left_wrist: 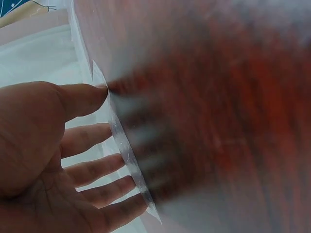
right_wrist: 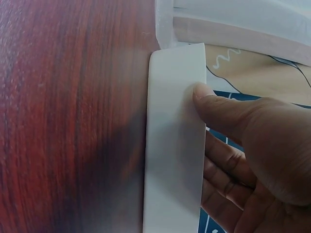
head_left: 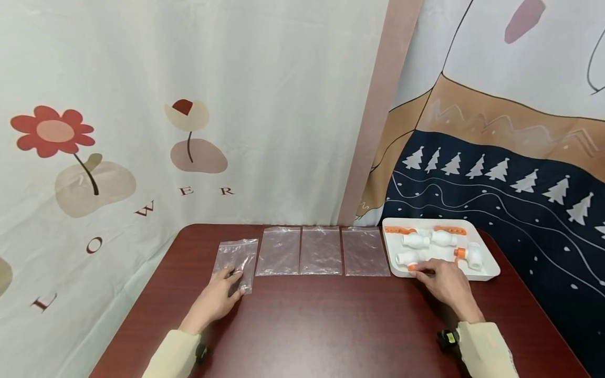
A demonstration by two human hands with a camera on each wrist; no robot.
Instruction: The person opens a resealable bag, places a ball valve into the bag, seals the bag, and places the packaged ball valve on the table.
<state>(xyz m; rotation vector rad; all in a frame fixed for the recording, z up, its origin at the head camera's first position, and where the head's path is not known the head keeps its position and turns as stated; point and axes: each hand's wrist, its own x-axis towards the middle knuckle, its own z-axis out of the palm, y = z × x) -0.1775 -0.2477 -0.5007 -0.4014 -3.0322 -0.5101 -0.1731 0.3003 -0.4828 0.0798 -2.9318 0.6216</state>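
Observation:
My left hand rests on the leftmost clear zip bag, which lies tilted on the table. In the left wrist view its fingers are spread along the bag's edge. My right hand reaches over the near rim of a white tray. Thumb and forefinger pinch the orange part of a white plastic ball valve lying there. In the right wrist view the tray's wall hides the pinched part. Three other white valves lie in the tray, among them one with an orange end.
Three flat clear zip bags lie side by side at the back, between the left bag and the tray. Orange handles show along the tray's far side. A printed curtain hangs behind the dark red table.

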